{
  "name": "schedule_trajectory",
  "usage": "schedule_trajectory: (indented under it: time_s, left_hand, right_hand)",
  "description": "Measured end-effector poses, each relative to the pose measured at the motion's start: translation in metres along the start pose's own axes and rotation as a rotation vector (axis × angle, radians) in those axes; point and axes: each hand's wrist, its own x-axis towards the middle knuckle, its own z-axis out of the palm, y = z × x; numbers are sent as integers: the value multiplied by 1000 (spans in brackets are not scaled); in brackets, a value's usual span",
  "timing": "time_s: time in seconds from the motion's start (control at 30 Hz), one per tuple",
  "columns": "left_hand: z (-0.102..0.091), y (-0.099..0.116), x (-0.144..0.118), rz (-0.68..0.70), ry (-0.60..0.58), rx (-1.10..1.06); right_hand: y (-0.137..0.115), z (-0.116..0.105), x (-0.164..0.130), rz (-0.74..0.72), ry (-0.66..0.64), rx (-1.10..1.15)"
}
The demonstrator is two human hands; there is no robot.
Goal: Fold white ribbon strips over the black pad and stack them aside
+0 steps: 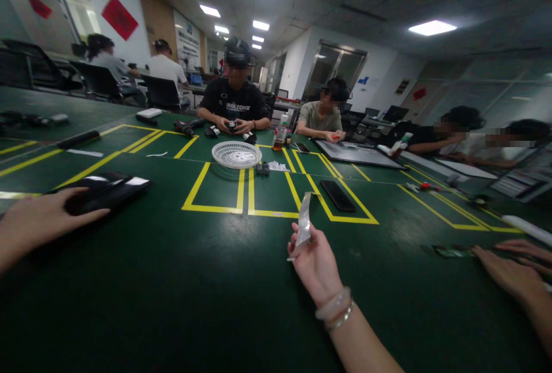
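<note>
At the left, my left hand [47,218] grips the near left end of a flat, glossy black object [116,189], with thumb and fingers around it. That object looks like a case or pouch, but its exact kind is unclear. My right hand [317,258], palm up with bracelets on the wrist, pinches a shiny whitish strip [304,218]. The strip stands up from the fingers and curves at its top, like a piece of tape or film. Just beyond it a black smartphone [337,195] lies inside a yellow tape outline.
On the green table [215,304] are a white round grille [237,154], a small dark part [263,168], a bottle [280,134] and a power drill [186,127]. Co-workers sit opposite; a neighbour's hands [513,266] touch a green board [451,251] at right.
</note>
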Motion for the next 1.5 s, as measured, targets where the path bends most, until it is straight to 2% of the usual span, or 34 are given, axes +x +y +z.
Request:
schedule_trajectory:
  time_s: [0.03,0.1,0.2,0.27,0.37,0.47,0.57,0.7,0.77,0.83,0.93,1.0,1.03,1.1,1.2,1.3,1.4,1.5]
  left_hand:
    - [-3,26,-5,67,-35,16]
    - [-4,82,-22,306,-27,6]
    - [0,155,-56,607,-95,-115]
    - [4,189,-81,763,-166,-200]
    - [8,217,-109,909,-249,-280]
    - [12,225,-118,941,-256,-288]
    - [18,222,-112,917,-234,-265]
    - [24,213,-100,913,-233,-237]
    - [25,211,-100,955,-190,-214]
    - [23,210,-106,1055,-95,-198]
    - [16,213,-122,1256,140,-234]
    - [12,216,-130,1324,287,-257]
    - [12,218,-132,1324,319,-252]
    - [12,222,-132,1279,279,-219]
    - [18,226,-124,1196,118,-170]
    - [22,226,-120,1142,10,-151]
    - [24,225,-120,1114,-20,-151]
    - [26,223,-120,1082,10,-136]
  right_hand:
    - [0,-1,1,-9,-5,-2]
    - [-1,-3,2,-27,-18,-18]
    - [-1,-5,5,-54,-43,-58]
    - [-1,-4,4,-86,-48,-77]
    - [0,0,0,-168,-38,-112]
    - [3,5,-6,-284,-65,-248]
    - [7,4,-10,-422,-129,-446]
    - [11,1,-14,-605,-301,-725]
    - [10,2,-17,-685,-422,-913]
    - [8,3,-22,-760,-545,-1138]
    - [7,7,-30,-818,-739,-1550]
    - [9,9,-34,-815,-857,-1802]
    - [10,10,-36,-816,-881,-1879]
    - [14,11,-38,-824,-882,-1972]
    - [17,11,-39,-837,-850,-2008]
    - [18,12,-40,-841,-841,-2005]
    - [19,13,-41,-852,-826,-1991]
    - [21,12,-42,-846,-836,-1984]
